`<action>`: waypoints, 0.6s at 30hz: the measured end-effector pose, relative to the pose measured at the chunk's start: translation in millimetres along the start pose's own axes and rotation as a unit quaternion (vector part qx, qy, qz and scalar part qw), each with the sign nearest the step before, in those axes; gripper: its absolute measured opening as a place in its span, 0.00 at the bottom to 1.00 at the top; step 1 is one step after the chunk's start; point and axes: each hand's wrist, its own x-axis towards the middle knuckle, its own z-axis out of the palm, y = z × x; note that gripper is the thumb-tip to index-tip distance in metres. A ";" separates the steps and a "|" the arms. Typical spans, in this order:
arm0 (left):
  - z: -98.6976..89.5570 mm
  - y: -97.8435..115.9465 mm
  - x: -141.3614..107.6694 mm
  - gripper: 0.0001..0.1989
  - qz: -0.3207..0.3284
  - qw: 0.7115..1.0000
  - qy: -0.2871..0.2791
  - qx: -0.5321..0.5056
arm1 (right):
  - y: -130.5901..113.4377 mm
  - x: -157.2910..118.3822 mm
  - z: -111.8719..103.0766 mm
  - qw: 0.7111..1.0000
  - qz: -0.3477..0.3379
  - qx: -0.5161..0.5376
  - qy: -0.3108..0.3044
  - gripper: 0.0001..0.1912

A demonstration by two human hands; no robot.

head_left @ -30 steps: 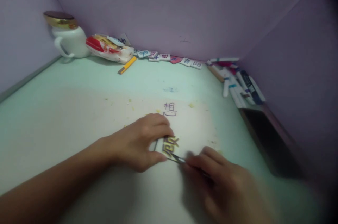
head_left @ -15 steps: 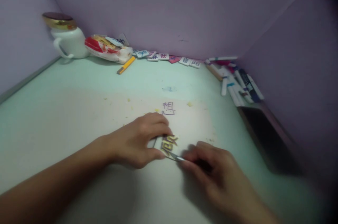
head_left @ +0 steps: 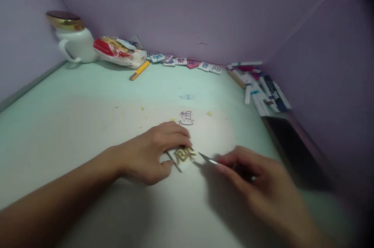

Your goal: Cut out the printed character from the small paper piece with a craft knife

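A small white tile point(head_left: 184, 164), marked with a yellow, dark-edged character, lies turned at an angle on the table. My left hand point(head_left: 150, 152) grips it, fingers along the far edge and thumb by the near left side. In my right hand point(head_left: 258, 179) is a craft knife point(head_left: 208, 158), pinched between thumb and fingers, its pointed silver blade aimed left. The blade tip is just right of the tile, apart from it. Most of the knife's handle is hidden in my hand.
A purple character point(head_left: 186, 117) is written on the table beyond my left hand, among yellow scraps point(head_left: 209, 114). Farther back are a white mug point(head_left: 77, 45), a red-and-white packet point(head_left: 117, 54), a yellow cutter point(head_left: 139, 71), marked tiles point(head_left: 181, 61), markers point(head_left: 260, 92) and a dark slab point(head_left: 292, 150).
My right hand has drawn the knife blade off the tile, to the right and slightly away from me. The tile has turned under my left hand, whose thumb has shifted left.
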 end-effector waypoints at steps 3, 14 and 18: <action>0.1 -0.9 -1.2 0.26 0.002 1.000 -0.002 0.023 | 2.2 -4.4 0.3 0.996 -0.067 -0.052 0.021 0.10; 2.7 -3.0 -1.1 0.20 -0.011 0.998 0.006 0.068 | 7.3 -12.0 19.3 0.983 -0.142 -0.115 0.025 0.08; 2.7 -2.3 -0.7 0.20 -0.011 0.998 0.003 0.065 | 8.8 -10.1 21.2 0.984 -0.139 -0.113 0.019 0.08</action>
